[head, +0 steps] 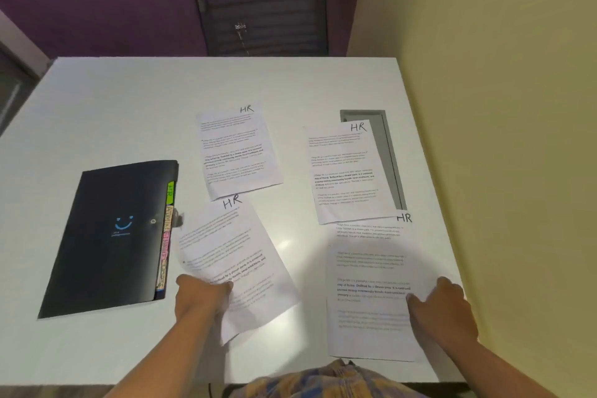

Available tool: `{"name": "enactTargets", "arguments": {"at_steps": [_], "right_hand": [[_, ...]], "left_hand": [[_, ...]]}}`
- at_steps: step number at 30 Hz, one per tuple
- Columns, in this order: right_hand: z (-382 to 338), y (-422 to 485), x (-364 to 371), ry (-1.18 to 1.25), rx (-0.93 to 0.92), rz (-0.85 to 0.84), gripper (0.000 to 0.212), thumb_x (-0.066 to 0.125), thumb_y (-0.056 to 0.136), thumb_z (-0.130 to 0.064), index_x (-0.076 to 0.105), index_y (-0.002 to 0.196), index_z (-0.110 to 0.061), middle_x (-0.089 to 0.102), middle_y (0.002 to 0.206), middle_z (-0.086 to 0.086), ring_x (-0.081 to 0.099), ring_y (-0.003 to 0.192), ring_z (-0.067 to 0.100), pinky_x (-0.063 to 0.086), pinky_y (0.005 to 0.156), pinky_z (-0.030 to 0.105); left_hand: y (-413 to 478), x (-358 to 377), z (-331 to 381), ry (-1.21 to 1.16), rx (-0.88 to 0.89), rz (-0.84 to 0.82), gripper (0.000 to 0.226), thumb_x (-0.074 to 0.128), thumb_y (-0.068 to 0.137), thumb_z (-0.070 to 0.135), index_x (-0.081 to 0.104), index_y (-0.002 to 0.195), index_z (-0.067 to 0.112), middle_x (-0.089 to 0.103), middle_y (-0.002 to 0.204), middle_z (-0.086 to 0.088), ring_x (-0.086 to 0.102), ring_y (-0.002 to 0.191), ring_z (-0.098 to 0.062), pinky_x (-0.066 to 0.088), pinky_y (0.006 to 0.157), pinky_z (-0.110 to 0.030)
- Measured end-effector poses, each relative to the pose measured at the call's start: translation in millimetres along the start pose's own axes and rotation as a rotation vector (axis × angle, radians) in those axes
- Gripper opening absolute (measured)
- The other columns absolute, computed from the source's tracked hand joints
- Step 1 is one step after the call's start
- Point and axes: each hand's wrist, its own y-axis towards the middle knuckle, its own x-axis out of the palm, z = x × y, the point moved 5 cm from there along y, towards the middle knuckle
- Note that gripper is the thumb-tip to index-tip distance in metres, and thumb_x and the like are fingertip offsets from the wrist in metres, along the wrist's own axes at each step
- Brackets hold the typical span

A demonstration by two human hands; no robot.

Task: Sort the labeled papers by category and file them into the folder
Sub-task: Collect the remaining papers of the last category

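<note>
Several printed sheets marked "HR" lie on the white table [113, 100]. My left hand [202, 296] pinches the near-left HR sheet [232, 255] at its lower left edge, and that sheet's lower part looks slightly lifted. My right hand [442, 304] presses on the right edge of the near-right HR sheet [368, 287]. Two more HR sheets lie farther back, one in the middle [237, 152] and one to the right [347, 171]. A closed black folder [113, 236] with coloured index tabs [168, 229] along its right edge lies to the left.
A grey recessed panel [389, 145] in the tabletop shows partly under the far-right sheet. A black mesh chair [261, 10] stands beyond the table's far edge. A yellow wall [500, 107] runs along the table's right side.
</note>
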Motion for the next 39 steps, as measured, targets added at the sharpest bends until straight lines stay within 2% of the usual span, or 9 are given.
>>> {"name": "enactTargets", "arguments": {"at_steps": [4,8,12,21,24,28,30,34,39], "right_hand": [[9.9,7.8,7.1,0.204,0.106,-0.077,0.06,0.069,0.088,-0.037,0.041,0.133,-0.01,0.063,0.118,0.013,0.063,0.094,0.032,0.048,0.069,0.035],[11.8,14.2,7.1,0.249,0.044,-0.063,0.015,0.061,0.095,-0.025,0.061,0.089,-0.012,0.065,0.08,0.001,0.06,0.066,0.019,0.043,0.053,0.027],[20.1,5.3,-1.4,0.282,-0.021,0.031,0.021,0.053,0.099,-0.021,0.061,0.081,-0.017,0.066,0.08,0.0,0.06,0.066,0.018,0.042,0.053,0.028],[53.2,-54.3,-22.0,0.536,0.087,0.232,0.014,0.051,0.098,-0.008,0.061,0.102,-0.017,0.06,0.092,0.014,0.053,0.084,0.028,0.041,0.079,0.034],[53.0,-77.0,-32.1,0.646,0.08,0.343,0.021,0.053,0.097,-0.008,0.061,0.091,-0.026,0.068,0.082,0.013,0.058,0.069,0.013,0.039,0.057,0.006],[23.5,-89.1,-51.4,0.77,0.058,0.384,0.016,0.054,0.097,0.0,0.061,0.093,-0.014,0.068,0.064,-0.01,0.056,0.052,-0.005,0.036,0.046,0.006],[-7.6,-90.8,-59.9,0.846,-0.011,0.4,0.013,0.052,0.097,0.002,0.062,0.095,-0.007,0.064,0.063,-0.003,0.056,0.051,0.002,0.034,0.043,0.006],[-74.9,-85.1,-57.1,0.985,-0.156,0.315,0.017,0.052,0.096,0.003,0.064,0.099,-0.009,0.067,0.06,-0.008,0.054,0.047,0.012,0.04,0.044,0.018],[-153.3,-82.6,-42.1,0.975,-0.27,0.062,0.013,0.058,0.096,-0.007,0.068,0.091,-0.014,0.074,0.075,0.003,0.068,0.06,0.013,0.051,0.059,0.031]], "left_hand": [[1.4,-2.3,2.0,-0.16,0.064,-0.077,0.025,0.071,0.086,0.021,0.059,0.087,-0.001,0.068,0.089,-0.019,0.061,0.073,-0.029,0.05,0.069,-0.035],[-12.4,-15.5,9.8,-0.238,0.195,-0.163,0.019,0.059,0.097,0.012,0.06,0.082,0.0,0.055,0.059,-0.013,0.044,0.052,-0.021,0.038,0.053,-0.031],[-35.4,-28.7,18.2,-0.244,0.311,-0.163,0.015,0.054,0.101,0.016,0.068,0.096,0.017,0.072,0.081,-0.009,0.058,0.062,-0.026,0.048,0.055,-0.032],[-37.6,-33.0,26.9,-0.35,0.309,-0.236,0.02,0.047,0.103,0.012,0.064,0.11,0.019,0.072,0.102,0.002,0.068,0.096,-0.022,0.057,0.084,-0.041],[-34.6,-33.6,34.4,-0.351,0.338,-0.287,0.025,0.045,0.104,0.009,0.062,0.102,0.027,0.07,0.101,0.008,0.067,0.094,-0.016,0.055,0.083,-0.036],[-34.2,-37.7,35.5,-0.377,0.377,-0.324,0.025,0.047,0.102,0.007,0.065,0.102,0.024,0.073,0.098,0.003,0.068,0.084,-0.016,0.051,0.07,-0.026],[-37.2,-41.8,35.7,-0.422,0.405,-0.353,0.025,0.049,0.102,0.007,0.067,0.102,0.024,0.075,0.096,0.002,0.07,0.082,-0.016,0.053,0.067,-0.024],[-38.7,-49.2,41.3,-0.513,0.408,-0.416,0.022,0.047,0.101,0.003,0.067,0.106,0.012,0.075,0.093,-0.007,0.067,0.07,-0.015,0.05,0.052,-0.014],[-42.1,-61.7,58.7,-0.528,0.456,-0.516,0.024,0.049,0.102,0.007,0.069,0.108,0.019,0.078,0.098,0.005,0.074,0.089,-0.016,0.058,0.065,-0.023]]}}
